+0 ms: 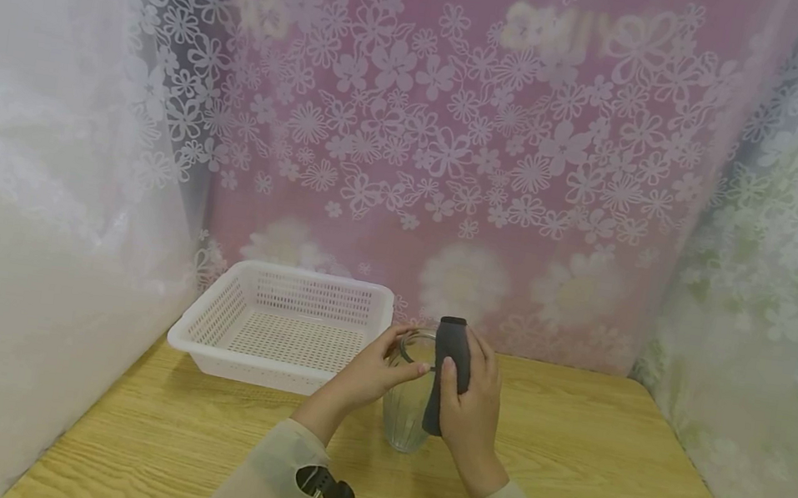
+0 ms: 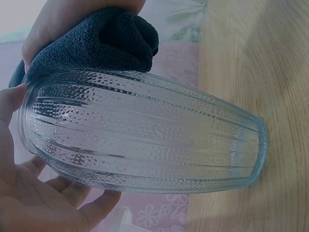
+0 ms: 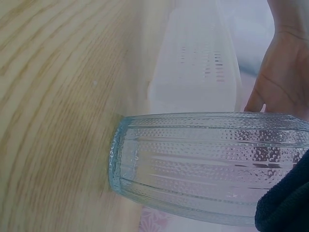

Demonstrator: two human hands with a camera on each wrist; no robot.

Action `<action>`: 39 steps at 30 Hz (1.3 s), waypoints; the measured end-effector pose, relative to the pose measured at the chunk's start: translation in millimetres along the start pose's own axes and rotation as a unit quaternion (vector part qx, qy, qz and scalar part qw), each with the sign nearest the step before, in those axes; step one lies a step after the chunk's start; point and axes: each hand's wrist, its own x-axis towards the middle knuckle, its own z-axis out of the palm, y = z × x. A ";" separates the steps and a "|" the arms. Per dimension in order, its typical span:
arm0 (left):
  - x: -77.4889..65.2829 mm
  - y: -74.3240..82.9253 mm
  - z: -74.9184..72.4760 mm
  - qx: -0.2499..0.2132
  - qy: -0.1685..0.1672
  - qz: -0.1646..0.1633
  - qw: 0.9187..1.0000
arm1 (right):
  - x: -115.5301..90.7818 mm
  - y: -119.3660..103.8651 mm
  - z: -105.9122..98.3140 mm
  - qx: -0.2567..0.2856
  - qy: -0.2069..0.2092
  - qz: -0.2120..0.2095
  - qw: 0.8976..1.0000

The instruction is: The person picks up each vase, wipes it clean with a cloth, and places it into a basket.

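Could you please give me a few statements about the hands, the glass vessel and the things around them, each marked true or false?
1. The right hand holds a dark cloth. True.
2. The left hand is at the bottom of the glass vessel. False: it holds the glass vessel near the rim.
3. The glass vessel's sides are ribbed and dotted. True.
4. The white basket stands right of the glass vessel in the head view. False: the white basket stands to its left.
5. The cloth touches the glass vessel. True.
6. The table is plain black. False: the table has a light wood-grain top.
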 end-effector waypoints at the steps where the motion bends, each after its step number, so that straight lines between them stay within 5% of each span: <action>1: -0.1 0.0 0.0 0.000 0.000 0.001 1.000 | -0.3 0.8 0.3 0.002 0.001 0.000 1.000; 18: -0.2 -0.8 -0.1 -0.007 -0.002 0.003 1.000 | -7.7 8.2 1.8 0.047 0.008 0.027 0.998; 39: 0.1 -0.5 0.6 -0.009 0.000 0.007 1.000 | -20.8 20.9 2.0 0.086 -0.042 0.158 0.983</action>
